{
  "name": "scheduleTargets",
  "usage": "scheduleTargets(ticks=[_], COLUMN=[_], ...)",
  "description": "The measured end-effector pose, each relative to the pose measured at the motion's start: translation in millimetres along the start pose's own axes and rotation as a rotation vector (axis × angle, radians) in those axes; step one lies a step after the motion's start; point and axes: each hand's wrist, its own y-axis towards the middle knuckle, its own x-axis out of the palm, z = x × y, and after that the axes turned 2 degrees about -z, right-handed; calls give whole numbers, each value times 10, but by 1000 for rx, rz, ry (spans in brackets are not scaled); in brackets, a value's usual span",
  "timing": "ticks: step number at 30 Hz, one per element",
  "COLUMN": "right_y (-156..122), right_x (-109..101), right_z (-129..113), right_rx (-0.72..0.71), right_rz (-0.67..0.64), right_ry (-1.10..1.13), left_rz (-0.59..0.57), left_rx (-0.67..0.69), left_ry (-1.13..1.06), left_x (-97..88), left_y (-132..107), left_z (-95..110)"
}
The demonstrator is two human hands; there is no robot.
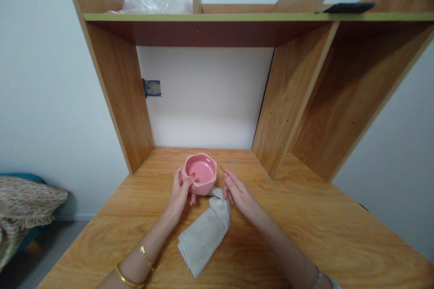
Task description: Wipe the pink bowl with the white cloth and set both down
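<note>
My left hand (181, 189) grips a glossy pink bowl (202, 170) by its left side, thumb over the rim and fingers below. The bowl has thick, many-sided walls and tilts toward me, its inside showing. Just to its right, my right hand (235, 189) is closed, fingers curled on the upper end of a grey cloth (205, 237). That end runs up to the underside of the bowl, where part of it is hidden. The folded lower part of the cloth hangs or lies between my forearms; I cannot tell which.
A wooden desk (291, 230) spreads beneath my hands. Behind it rise upright panels (118, 95) and a shelf (210, 17) with a green edge. Clear plastic wrapping (158, 2) and a dark flat object (349, 7) rest up there. A fringed woven blanket (29, 198) drapes at the left.
</note>
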Motion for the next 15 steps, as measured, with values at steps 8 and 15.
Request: scheduleTargets(ticks=[8, 15], right_y=[-7, 93], right_x=[81, -388], right_z=[-23, 32], right_rx=[103, 131], right_rz=[23, 218], right_ry=[136, -138], left_rz=[-183, -270], left_rx=[-6, 80], left_ry=[106, 234], left_x=[129, 70], left_y=[-138, -109], left_z=[-9, -43])
